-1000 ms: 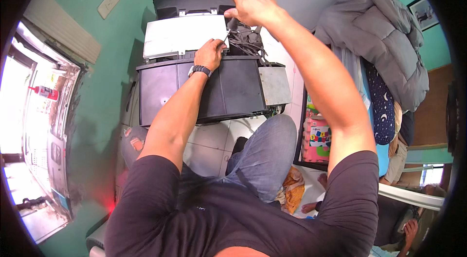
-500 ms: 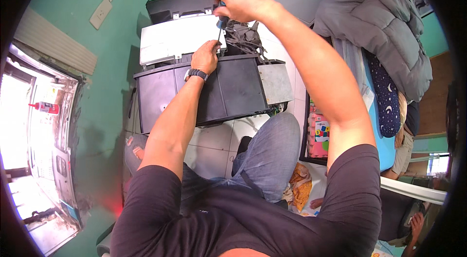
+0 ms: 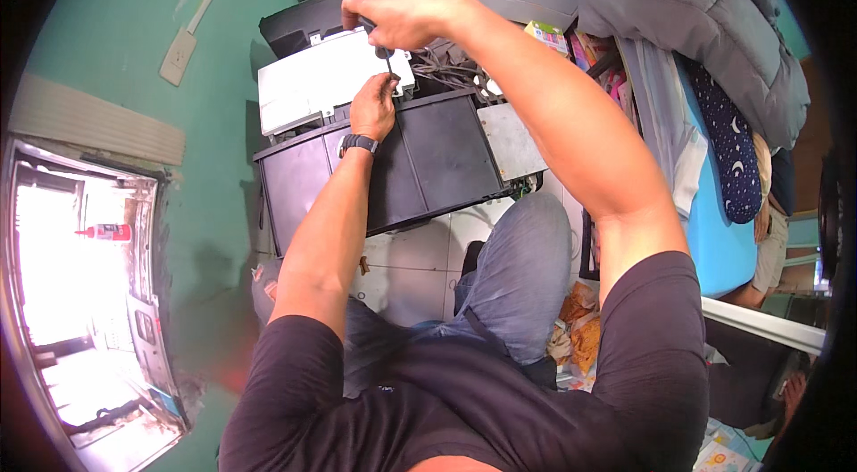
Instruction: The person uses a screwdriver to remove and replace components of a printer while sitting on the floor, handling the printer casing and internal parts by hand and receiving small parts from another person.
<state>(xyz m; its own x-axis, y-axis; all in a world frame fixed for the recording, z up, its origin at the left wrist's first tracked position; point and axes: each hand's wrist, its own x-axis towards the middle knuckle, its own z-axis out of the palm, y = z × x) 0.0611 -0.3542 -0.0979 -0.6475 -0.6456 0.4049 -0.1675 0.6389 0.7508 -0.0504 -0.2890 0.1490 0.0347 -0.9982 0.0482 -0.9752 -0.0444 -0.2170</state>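
My right hand (image 3: 403, 15) is wrapped round the dark handle of a screwdriver (image 3: 390, 62), which stands nearly upright with its shaft pointing down. At the lower end of the shaft, the thumb and fingers of my left hand (image 3: 372, 109) are pinched together; anything between them is too small to make out. A watch with a black strap (image 3: 360, 143) is on my left wrist. Under both hands lies a large black appliance casing (image 3: 446, 146) with a white panel (image 3: 308, 83) behind it. The screwdriver's tip is at that panel's right edge, partly hidden by my fingers.
Dark cables (image 3: 444, 70) lie bunched right of the panel, and a bare metal plate (image 3: 511, 142) adjoins the casing. The green wall (image 3: 214, 275) stands close on the left. On the right are a bed with a grey comforter (image 3: 705, 34) and another person's hand (image 3: 793, 390).
The view has shifted slightly, and the appliance appears turned a little. My right hand and the screwdriver handle have moved left and slightly down; the handle now leans left. My left hand stays by the tip.
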